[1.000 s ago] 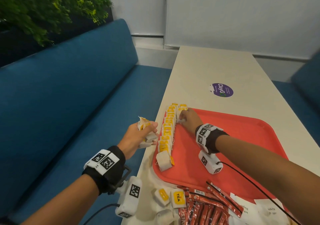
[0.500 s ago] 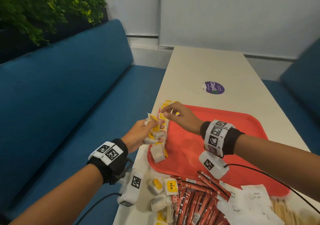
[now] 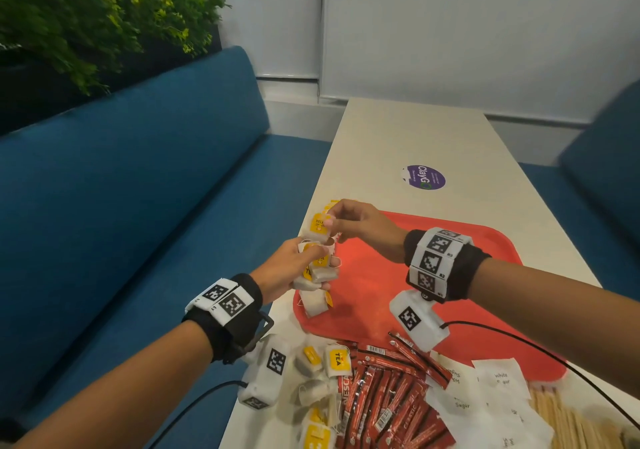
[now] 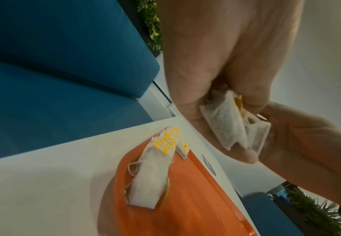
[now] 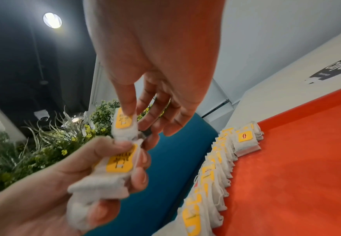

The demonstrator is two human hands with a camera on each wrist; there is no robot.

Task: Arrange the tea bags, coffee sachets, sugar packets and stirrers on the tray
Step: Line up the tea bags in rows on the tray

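My left hand [image 3: 304, 265] grips a small bunch of white tea bags [image 5: 113, 169] with yellow tags, held above the left rim of the red tray [image 3: 450, 275]. My right hand [image 3: 334, 221] pinches the topmost tea bag [image 5: 123, 123] of that bunch by its yellow tag between thumb and forefinger. A row of tea bags [image 5: 216, 172] stands along the tray's left edge, with one more tea bag [image 5: 245, 140] beside its far end. Loose tea bags [image 3: 337, 360], red coffee sachets [image 3: 391, 396], white sugar packets [image 3: 485, 393] and wooden stirrers [image 3: 571, 421] lie on the table in front of the tray.
The cream table [image 3: 415, 137] carries a purple round sticker [image 3: 424, 177] beyond the tray. A blue bench [image 3: 138, 206] runs along the left, with green plants [image 3: 86, 26] behind it. Another blue seat [image 3: 606, 157] stands at the right. Cables trail from both wrist cameras.
My right hand left the far end of the tea-bag row and came back to the bunch in my left hand, now pinching its top bag. My left hand moved right, over the tray's rim.
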